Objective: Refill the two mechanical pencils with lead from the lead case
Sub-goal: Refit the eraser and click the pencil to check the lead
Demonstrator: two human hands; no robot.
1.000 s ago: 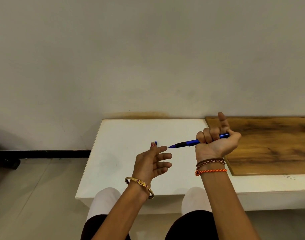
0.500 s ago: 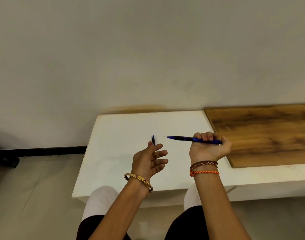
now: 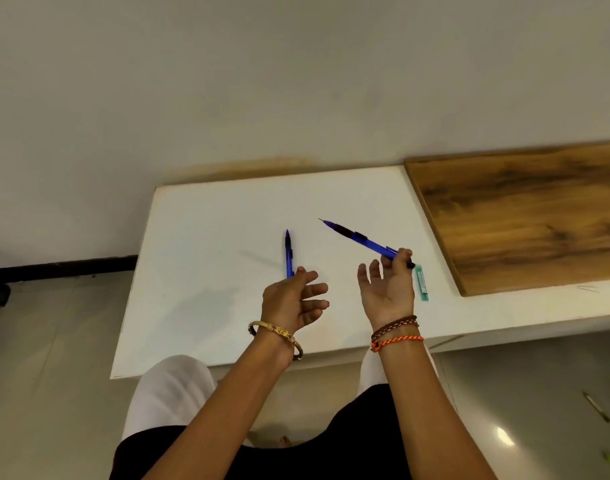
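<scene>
The white table (image 3: 227, 237) runs out of view at the right, where a wooden board (image 3: 525, 216) lying on it is cut off by the frame edge. The right hand (image 3: 388, 289) pinches the back end of a blue mechanical pencil (image 3: 360, 239) at the fingertips, its other fingers loosely spread; the pencil's long axis slants up and left, tip toward the wall. The left hand (image 3: 295, 301) holds a second blue pencil (image 3: 289, 252) nearly upright, its lower end hidden behind the fingers, so the grip itself is hard to make out. A teal lead case (image 3: 422, 284) lies on the table just beside the right hand, partly hidden; its contents cannot be made out.
</scene>
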